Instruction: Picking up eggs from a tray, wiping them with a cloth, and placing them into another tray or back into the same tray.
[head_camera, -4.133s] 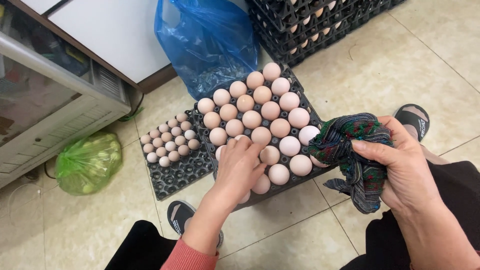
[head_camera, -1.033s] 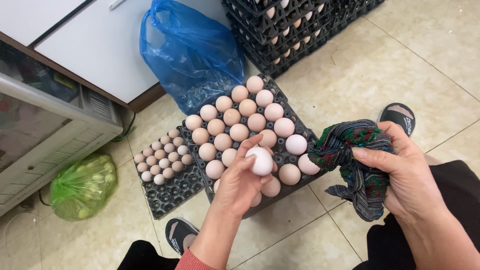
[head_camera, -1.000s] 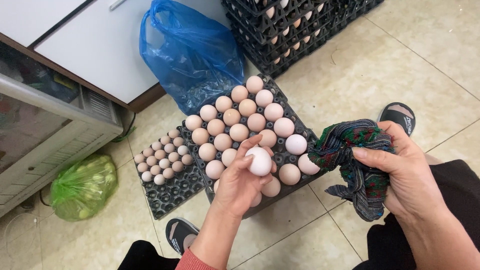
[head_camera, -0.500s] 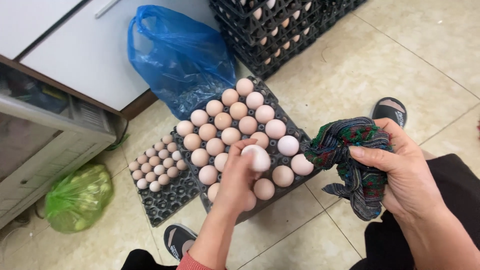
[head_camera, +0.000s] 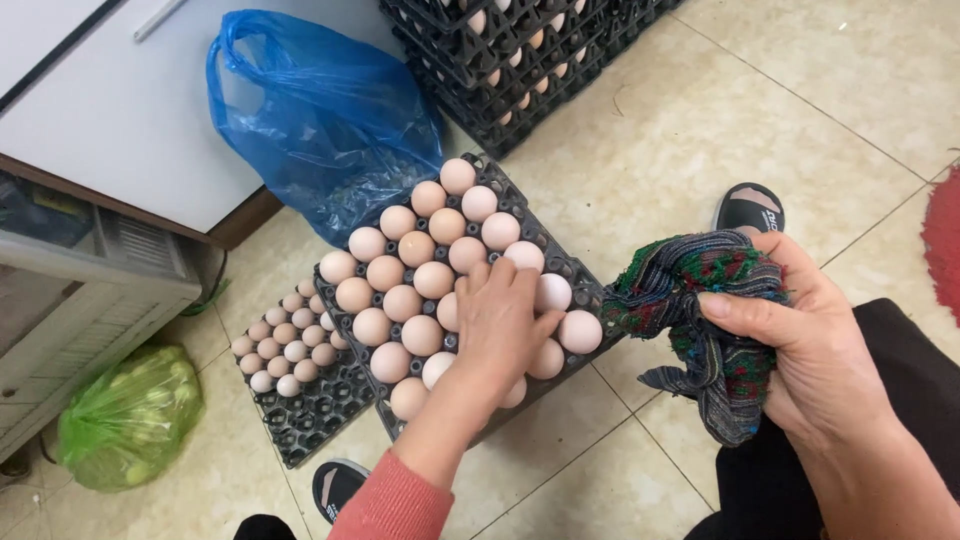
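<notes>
One view: head camera, looking down at a tiled floor (head_camera: 640, 150).
Left hand (head_camera: 500, 325): lies palm down, fingers spread flat over the eggs (head_camera: 420, 260) in the near part of the black tray (head_camera: 560, 262); whether it grips one egg I cannot tell.
Right hand (head_camera: 810, 340): clamped round a bunched striped cloth (head_camera: 700, 300), held up off the floor to the right of the tray, likely kept ready for wiping.
Eggs: seated in the tray's cups, so none roll.
Smaller tray (head_camera: 300, 395): holds small eggs, left of the big one.
Around: blue bag (head_camera: 320, 120), green bag (head_camera: 125, 415), stacked crates (head_camera: 520, 50).
</notes>
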